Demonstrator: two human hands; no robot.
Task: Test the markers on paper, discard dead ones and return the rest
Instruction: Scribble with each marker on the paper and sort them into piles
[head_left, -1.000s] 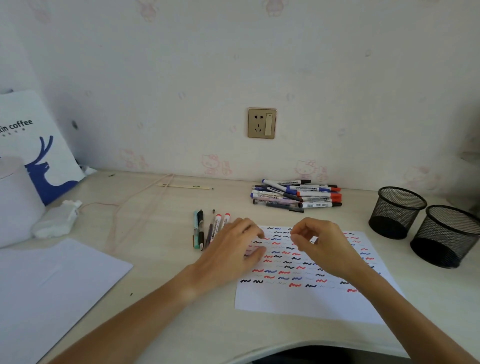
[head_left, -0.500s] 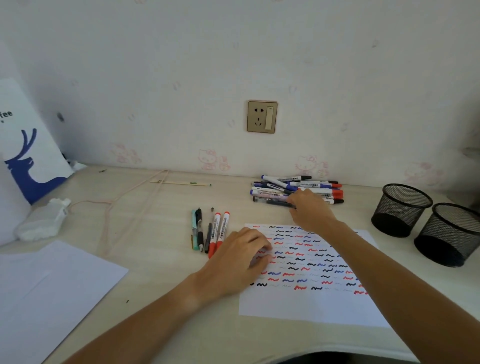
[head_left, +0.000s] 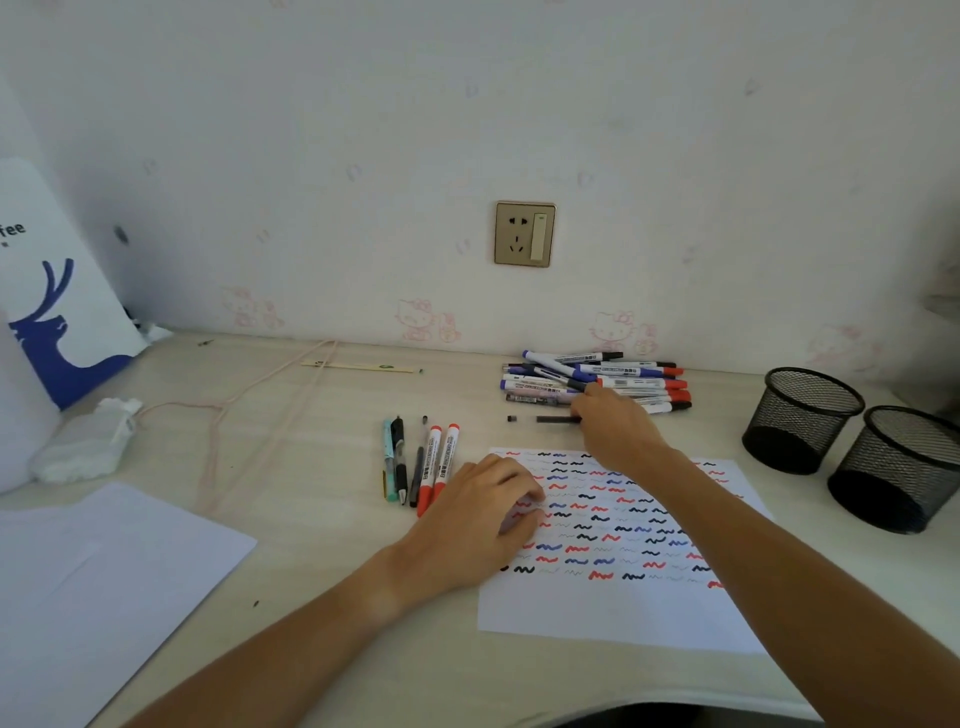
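Black thin pen (head_left: 557, 419) lay on the desk (head_left: 322, 519) just in front of the marker pile (head_left: 597, 382), its long axis running left–right; which end was the tip could not be told. Right hand (head_left: 618, 428) had fingers curled at its right end, apparently pinching it. A small dark cap (head_left: 511, 418) sat apart to its left. Left hand (head_left: 483, 525) rested with fingers loosely curled on the paper (head_left: 613, 613), holding nothing visible, beside the sorted row (head_left: 418, 462).

Risk: the loose cap could roll or be forgotten. Dragging the pen might also knock the pile, mixing tested with untested.
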